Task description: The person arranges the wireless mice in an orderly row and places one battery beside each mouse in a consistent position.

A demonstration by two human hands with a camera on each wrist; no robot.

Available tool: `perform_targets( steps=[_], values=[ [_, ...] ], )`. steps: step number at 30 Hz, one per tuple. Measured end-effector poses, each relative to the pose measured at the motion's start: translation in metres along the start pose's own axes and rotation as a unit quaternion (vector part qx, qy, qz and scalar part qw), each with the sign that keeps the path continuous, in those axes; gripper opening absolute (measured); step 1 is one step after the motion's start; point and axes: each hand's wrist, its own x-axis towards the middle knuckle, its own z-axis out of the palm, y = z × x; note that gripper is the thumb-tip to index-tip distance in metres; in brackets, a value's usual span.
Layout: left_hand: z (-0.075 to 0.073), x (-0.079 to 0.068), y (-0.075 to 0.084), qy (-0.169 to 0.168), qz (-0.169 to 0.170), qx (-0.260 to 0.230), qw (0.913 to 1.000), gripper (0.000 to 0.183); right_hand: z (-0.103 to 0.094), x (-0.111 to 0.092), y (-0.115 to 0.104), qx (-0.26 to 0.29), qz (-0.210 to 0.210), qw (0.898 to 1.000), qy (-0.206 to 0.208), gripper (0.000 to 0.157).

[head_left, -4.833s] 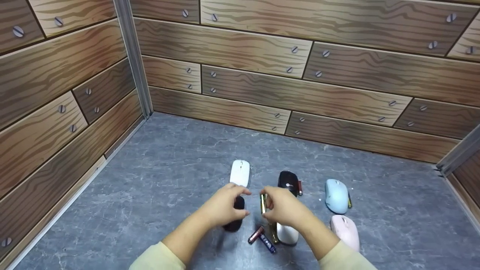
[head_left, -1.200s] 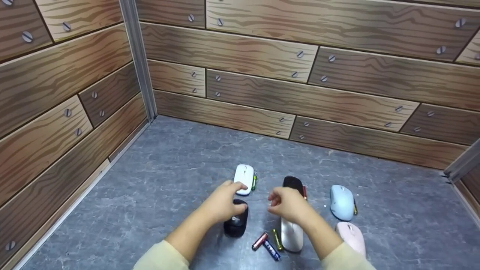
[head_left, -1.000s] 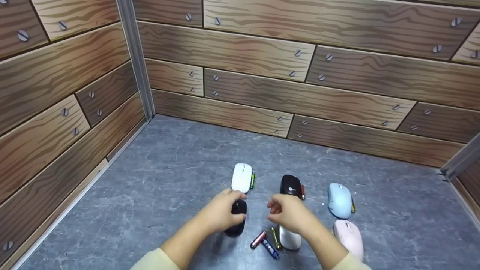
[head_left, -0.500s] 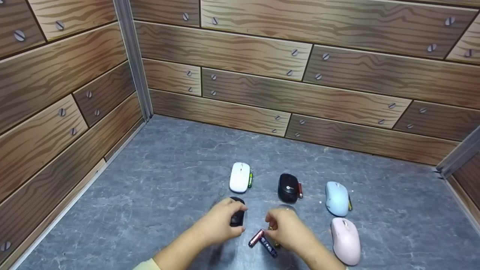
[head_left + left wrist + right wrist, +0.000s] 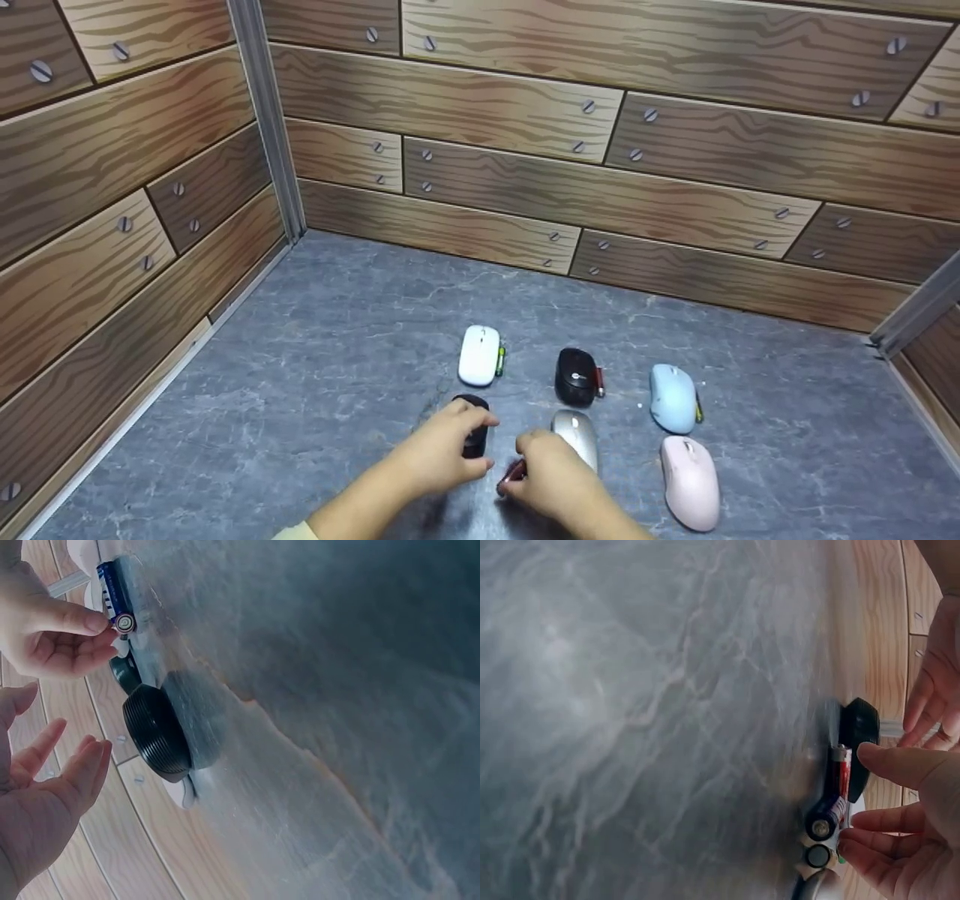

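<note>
My right hand [image 5: 555,480] is low over the loose batteries, thumb and fingers apart around a red battery [image 5: 511,478]. In the right wrist view the thumb lies close by that red battery [image 5: 845,772]; firm contact does not show. A blue battery [image 5: 825,819] and another battery's end [image 5: 817,855] lie alongside; the right hand hides them in the head view. With spread fingers, my left hand [image 5: 439,450] hovers by a black computer mouse [image 5: 474,442]. The left wrist view shows a gap between those fingers and the mouse [image 5: 156,733].
A silver mouse [image 5: 576,431] sits just beyond my right hand. Farther off are a white mouse [image 5: 479,356] with a green battery [image 5: 501,361], another black mouse [image 5: 576,375] with a red battery beside it, a blue mouse [image 5: 673,397] and a pink mouse [image 5: 690,484]. Wood-patterned walls enclose the tabletop.
The right hand held a shiny battery at first; a green one now lies beside the white mouse. That hand has since come down, empty, to the red battery. The left hand drew back slightly.
</note>
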Motion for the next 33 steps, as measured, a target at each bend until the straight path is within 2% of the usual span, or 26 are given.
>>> perform_targets(
  steps=[5, 11, 14, 20, 23, 27, 33],
  values=[
    [0.002, -0.001, -0.002, 0.015, 0.018, 0.012, 0.9997, 0.04, 0.005, 0.001, -0.004, -0.029, -0.008, 0.999, -0.012, 0.033],
    [0.001, -0.001, 0.0, 0.009, 0.008, 0.005, 0.9999, 0.041, 0.008, 0.0, -0.009, -0.069, -0.026, 0.997, -0.009, 0.033],
    [0.001, -0.002, 0.0, 0.008, 0.001, 0.002, 1.0, 0.041, 0.008, 0.001, -0.009, -0.069, -0.025, 0.997, -0.016, 0.034],
    [0.001, -0.001, -0.001, 0.008, -0.011, 0.003, 0.9999, 0.041, 0.008, 0.002, -0.011, -0.058, 0.018, 0.997, -0.038, 0.044],
    [0.002, -0.002, -0.001, 0.009, -0.007, 0.008, 0.9999, 0.041, 0.009, 0.003, -0.012, -0.062, 0.027, 0.997, -0.033, 0.042],
    [0.003, -0.002, -0.002, 0.006, -0.008, 0.011, 0.9999, 0.042, 0.01, 0.003, -0.013, -0.065, 0.026, 0.997, -0.029, 0.038],
    [0.002, -0.002, -0.004, -0.003, -0.021, -0.004, 0.9998, 0.043, 0.009, 0.004, -0.012, -0.086, 0.004, 0.996, -0.027, 0.036]
  ],
)
